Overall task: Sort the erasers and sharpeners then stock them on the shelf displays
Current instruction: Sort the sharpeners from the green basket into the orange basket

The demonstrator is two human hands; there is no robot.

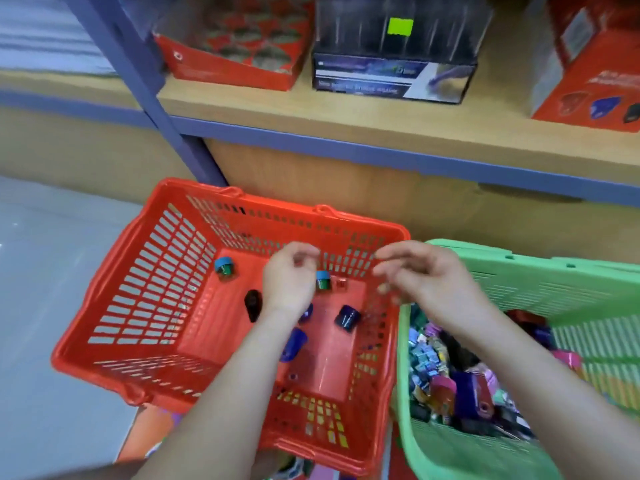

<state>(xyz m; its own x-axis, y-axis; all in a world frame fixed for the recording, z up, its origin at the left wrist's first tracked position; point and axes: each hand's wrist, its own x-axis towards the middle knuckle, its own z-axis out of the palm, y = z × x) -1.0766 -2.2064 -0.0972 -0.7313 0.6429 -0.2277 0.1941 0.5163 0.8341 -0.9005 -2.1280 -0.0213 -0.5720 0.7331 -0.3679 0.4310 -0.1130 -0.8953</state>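
Observation:
A red basket [114,303] stands on the floor with several sharpeners in it: a blue-capped one [224,268], a second blue-capped one [322,279], a dark blue one [347,317] and a black one [252,304]. My left hand [289,278] hovers above the basket's middle, fingers loosely curled, with nothing visible in it. My right hand [419,271] is blurred above the basket's right rim, fingers relaxed and holding nothing. To the right, a green basket [561,271] holds a mixed heap of erasers and sharpeners [450,368].
A wooden shelf [346,109] with blue edging runs above the baskets. On it stand a red display box [235,46], a dark box with a green sticker [394,57] and a red box of sharpeners [588,64]. A blue upright post [145,81] rises at left. Grey floor [41,306] lies left.

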